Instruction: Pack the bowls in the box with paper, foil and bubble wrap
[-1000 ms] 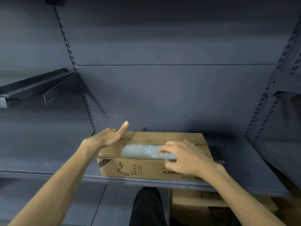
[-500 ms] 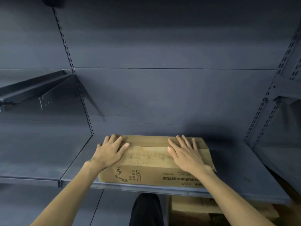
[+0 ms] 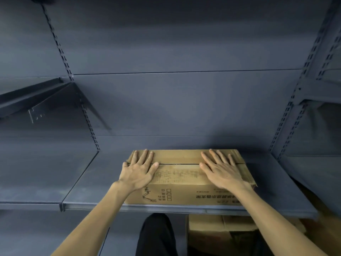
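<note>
Here the box [image 3: 180, 178] sits closed at the front edge of a dark grey metal shelf [image 3: 88, 185]. Left hand [image 3: 139, 170] and right hand [image 3: 221, 171] press flat, fingers straight and spread, on its top flaps. Slotted uprights [image 3: 287, 115] and grey back panels surround it.

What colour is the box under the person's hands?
Plain brown cardboard box with dark printed markings on its front side, seen in the head view.
</note>
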